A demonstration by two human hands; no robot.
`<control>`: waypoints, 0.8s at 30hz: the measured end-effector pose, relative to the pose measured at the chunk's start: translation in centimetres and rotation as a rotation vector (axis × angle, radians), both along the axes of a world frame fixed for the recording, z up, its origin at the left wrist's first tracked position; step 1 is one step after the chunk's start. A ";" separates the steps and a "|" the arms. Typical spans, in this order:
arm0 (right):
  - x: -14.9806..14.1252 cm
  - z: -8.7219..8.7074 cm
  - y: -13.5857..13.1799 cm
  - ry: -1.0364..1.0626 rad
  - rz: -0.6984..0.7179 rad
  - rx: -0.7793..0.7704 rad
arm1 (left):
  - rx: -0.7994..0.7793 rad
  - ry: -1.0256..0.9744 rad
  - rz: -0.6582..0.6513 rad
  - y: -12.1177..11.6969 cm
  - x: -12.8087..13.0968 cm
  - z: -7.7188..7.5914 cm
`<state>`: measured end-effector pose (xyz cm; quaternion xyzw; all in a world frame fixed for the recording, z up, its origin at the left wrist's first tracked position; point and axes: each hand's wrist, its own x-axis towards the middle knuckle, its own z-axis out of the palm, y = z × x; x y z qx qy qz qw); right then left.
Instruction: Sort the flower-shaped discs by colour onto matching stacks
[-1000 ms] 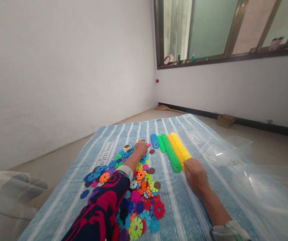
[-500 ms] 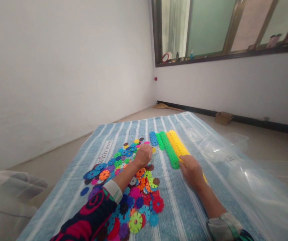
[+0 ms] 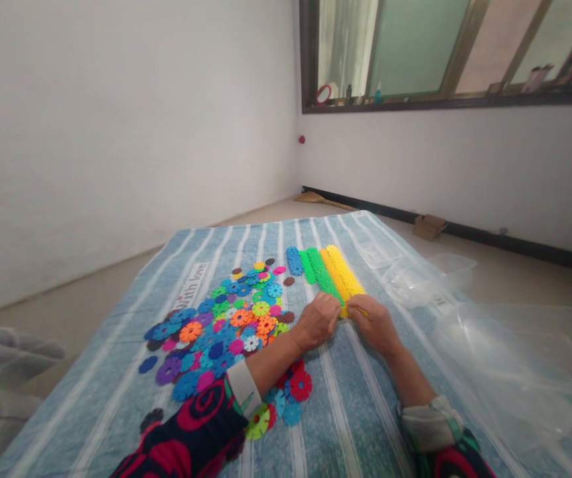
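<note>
My left hand (image 3: 317, 321) and my right hand (image 3: 373, 323) meet at the near end of the yellow row of stacked discs (image 3: 342, 275), fingers pinched together there. What the left fingers pinch is hidden; the right fingers press on the yellow row's end. Beside the yellow rows lie a green row (image 3: 320, 271) and a short blue row (image 3: 294, 261). A loose pile of coloured flower-shaped discs (image 3: 226, 328) spreads over the blue striped cloth (image 3: 346, 411) to the left of my left arm.
Clear plastic containers and lids (image 3: 509, 358) lie on the cloth's right side. A white wall stands on the left, a window ledge with small items at the back. A cardboard piece (image 3: 428, 226) and a broom lie by the baseboard.
My left hand left the disc pile and moved right to the yellow row's near end. My right hand shifted slightly forward to meet it. The camera tilted down a little.
</note>
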<state>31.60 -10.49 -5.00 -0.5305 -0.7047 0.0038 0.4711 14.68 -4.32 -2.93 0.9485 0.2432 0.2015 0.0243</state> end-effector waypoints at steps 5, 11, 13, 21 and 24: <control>2.3 -0.4 0.1 -0.153 -0.087 -0.026 | -0.047 -0.068 0.069 1.5 -1.2 1.0; 2.3 -0.9 0.4 -0.387 -0.098 -0.075 | -0.080 0.005 0.269 4.3 -4.7 2.0; 2.0 -1.0 0.4 -0.430 -0.133 -0.079 | -0.092 0.061 0.368 5.2 -6.1 2.3; 1.8 -1.7 0.6 -0.428 -0.207 -0.032 | -0.100 0.112 0.634 8.9 -11.4 3.3; 1.8 -2.0 0.7 -0.396 -0.209 -0.005 | -0.098 0.131 0.747 10.2 -13.0 3.6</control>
